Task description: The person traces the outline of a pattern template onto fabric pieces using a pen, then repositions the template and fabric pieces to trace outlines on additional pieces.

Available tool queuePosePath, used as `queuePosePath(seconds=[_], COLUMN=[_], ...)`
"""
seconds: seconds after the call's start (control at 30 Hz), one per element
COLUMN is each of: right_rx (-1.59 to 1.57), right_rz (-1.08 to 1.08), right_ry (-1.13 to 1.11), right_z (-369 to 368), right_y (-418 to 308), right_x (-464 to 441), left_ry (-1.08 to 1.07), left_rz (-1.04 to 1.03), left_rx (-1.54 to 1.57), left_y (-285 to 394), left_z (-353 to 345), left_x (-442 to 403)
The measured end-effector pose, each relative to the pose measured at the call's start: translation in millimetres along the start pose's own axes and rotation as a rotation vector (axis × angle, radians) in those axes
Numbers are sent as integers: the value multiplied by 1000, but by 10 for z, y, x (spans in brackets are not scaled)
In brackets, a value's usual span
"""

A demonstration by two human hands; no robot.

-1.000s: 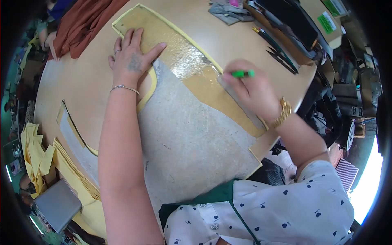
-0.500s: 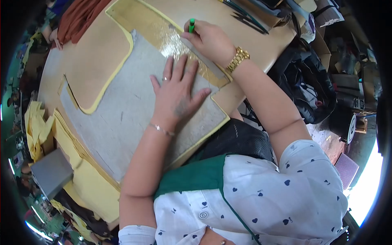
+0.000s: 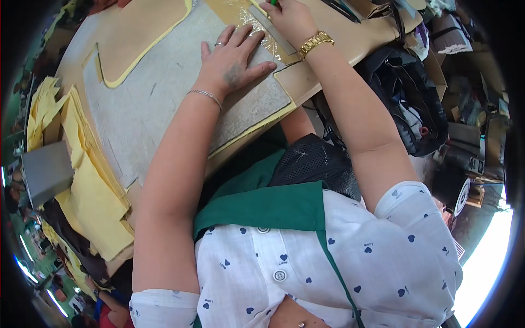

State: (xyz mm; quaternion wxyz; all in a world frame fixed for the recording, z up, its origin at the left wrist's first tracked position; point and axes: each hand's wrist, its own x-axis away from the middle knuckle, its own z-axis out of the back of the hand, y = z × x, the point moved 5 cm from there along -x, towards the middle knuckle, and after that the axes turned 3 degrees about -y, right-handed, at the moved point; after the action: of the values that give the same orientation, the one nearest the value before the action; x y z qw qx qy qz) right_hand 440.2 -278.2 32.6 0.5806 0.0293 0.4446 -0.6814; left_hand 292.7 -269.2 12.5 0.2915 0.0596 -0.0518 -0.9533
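A large grey pattern board with tape-covered parts lies over yellow fabric, whose edge shows along its rim. My left hand rests flat on the board near its taped strip, fingers spread, holding nothing. At the top edge of the view my right hand is closed around a green pen, beside the strip's far edge. The pen's tip is hidden.
Stacked yellow fabric and a grey box are at the left of the table. Dark scissors lie beyond my right hand. A black bag is at the right. Part of another person shows at lower left.
The view has shifted, so the board appears higher. My left hand has gone from the board's far part to its near part; my right hand still has the green pen, nearer the board's right corner.
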Motion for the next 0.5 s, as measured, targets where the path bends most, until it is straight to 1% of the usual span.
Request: queuePosePath(seconds=[0.07,0.13,0.17,0.2,0.23,0.27,0.37,0.4,0.47,0.5], right_rx=[80,80,25,35,-64,-108,-226,-279,-217,-190], right_rz=[-115,-100,-240,-163,-286,-354,-276,-351,-350,-351], right_ry=[-193,-283,-413,-413,-398,-370,-260,-313,-390,-427], right_z=[119,484,670,839,991,1069,1150,1111,917,775], right_y=[-42,-142,-162,-239,-328,-301,-400,-465,-262,-127], right_x=[191,582,753,876,961,993,826,758,650,593], left_ry=[-5,13,-11,-28,-49,24,335,533,720,771], left_rz=[3,24,23,28,34,9,7,21,162,235], left_rx=[6,11,30,51,77,114,325,373,292,189], left_y=[22,9,-4,-10,-1,26,-166,-252,-622,-865], left_z=[-1,13,29,56,77,144,131,242,349,416], left_x=[43,25,13,23,56,99,227,389,818,1100])
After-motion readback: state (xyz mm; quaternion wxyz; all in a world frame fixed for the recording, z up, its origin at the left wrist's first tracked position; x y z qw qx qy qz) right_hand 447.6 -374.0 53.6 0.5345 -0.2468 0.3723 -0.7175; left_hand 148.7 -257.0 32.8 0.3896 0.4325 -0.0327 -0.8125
